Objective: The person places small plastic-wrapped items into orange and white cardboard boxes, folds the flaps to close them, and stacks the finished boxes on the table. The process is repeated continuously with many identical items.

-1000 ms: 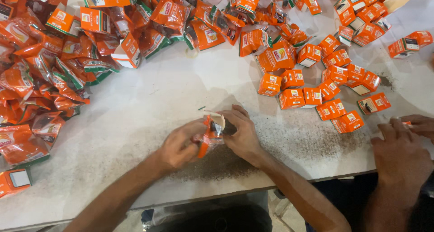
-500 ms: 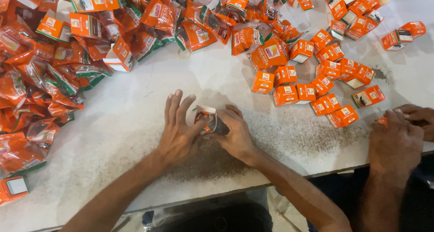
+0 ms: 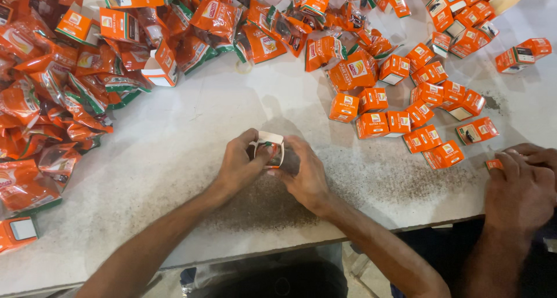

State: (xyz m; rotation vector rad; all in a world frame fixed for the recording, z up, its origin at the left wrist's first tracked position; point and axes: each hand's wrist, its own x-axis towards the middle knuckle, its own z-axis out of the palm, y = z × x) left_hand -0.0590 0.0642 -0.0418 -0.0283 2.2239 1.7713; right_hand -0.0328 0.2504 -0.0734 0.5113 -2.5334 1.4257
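Orange and white, a small carton (image 3: 269,149) sits between the two hands near the middle of the desk (image 3: 191,141), close to its near edge. The left hand (image 3: 241,164) grips the carton's left side, thumb up by its white top flap; the right hand (image 3: 304,173) closes on its right side from just beside it, fingers curled against the wall. Both hands grasp the carton, neither nearer than the other. Its open mouth looks turned up toward the camera, with something dark and green showing inside; which way its long axis runs I cannot tell.

Far left lies a heap of orange pouches (image 3: 64,95). Far right, closed orange boxes (image 3: 406,109) are scattered. At the right near edge another person's hand (image 3: 519,188) rests on a further orange box (image 3: 494,164).
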